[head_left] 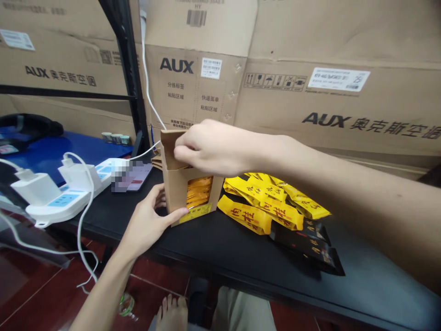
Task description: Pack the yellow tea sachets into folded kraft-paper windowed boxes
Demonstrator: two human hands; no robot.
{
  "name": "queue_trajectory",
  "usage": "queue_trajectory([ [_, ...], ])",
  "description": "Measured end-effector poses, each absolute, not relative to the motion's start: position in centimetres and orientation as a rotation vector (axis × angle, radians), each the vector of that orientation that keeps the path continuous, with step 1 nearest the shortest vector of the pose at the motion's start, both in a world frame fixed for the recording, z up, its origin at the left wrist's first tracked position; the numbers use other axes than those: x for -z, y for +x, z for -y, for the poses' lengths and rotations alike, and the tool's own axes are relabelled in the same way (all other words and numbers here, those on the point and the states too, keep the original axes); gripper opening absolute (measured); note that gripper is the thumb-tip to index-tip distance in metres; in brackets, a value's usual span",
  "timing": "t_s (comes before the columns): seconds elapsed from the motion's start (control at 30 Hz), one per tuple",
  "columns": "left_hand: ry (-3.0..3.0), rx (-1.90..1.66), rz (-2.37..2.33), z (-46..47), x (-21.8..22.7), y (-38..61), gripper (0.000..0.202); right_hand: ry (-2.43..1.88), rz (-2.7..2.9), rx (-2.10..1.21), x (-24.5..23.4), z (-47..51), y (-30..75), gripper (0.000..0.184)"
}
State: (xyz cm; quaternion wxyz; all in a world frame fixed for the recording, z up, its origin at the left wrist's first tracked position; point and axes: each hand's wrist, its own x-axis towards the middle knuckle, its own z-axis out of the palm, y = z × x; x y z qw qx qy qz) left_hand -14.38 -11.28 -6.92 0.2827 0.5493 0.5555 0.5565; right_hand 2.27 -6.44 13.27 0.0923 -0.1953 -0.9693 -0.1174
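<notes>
A brown kraft paper bag with a clear window stands upright on the black table; yellow packets show through the window. My left hand grips the bag's lower left side, thumb across its front. My right hand is closed at the bag's open top, fingers curled over the rim; what they pinch is hidden. To the right of the bag lies a pile of yellow packets with red characters, and beside them black packets.
Large cardboard boxes stand behind the table. At left a white power strip with chargers and cables lies by a phone. A blue surface is beyond. A black shelf post rises at left. My bare foot shows below.
</notes>
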Motion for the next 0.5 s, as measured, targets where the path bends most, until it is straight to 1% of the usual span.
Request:
queue_trajectory([
  [0.07,1.451,-1.496,-1.417,11.2,6.8,-14.3,0.078,-0.653,2.767,0.391,-13.3,6.5,3.6,0.029],
  [0.17,1.419,-1.5,-1.352,11.1,6.5,-14.3,0.082,-0.687,2.584,0.357,-12.7,5.8,6.0,0.025],
  [0.4,1.434,-1.52,-1.291,11.2,6.6,-14.3,0.086,-0.747,2.458,-0.009,-10.6,4.4,10.2,0.03],
  [0.5,1.508,-1.648,-1.29,10.9,6.8,-14.4,0.09,-0.742,2.448,-0.171,-9.9,4.3,10.6,0.03],
])
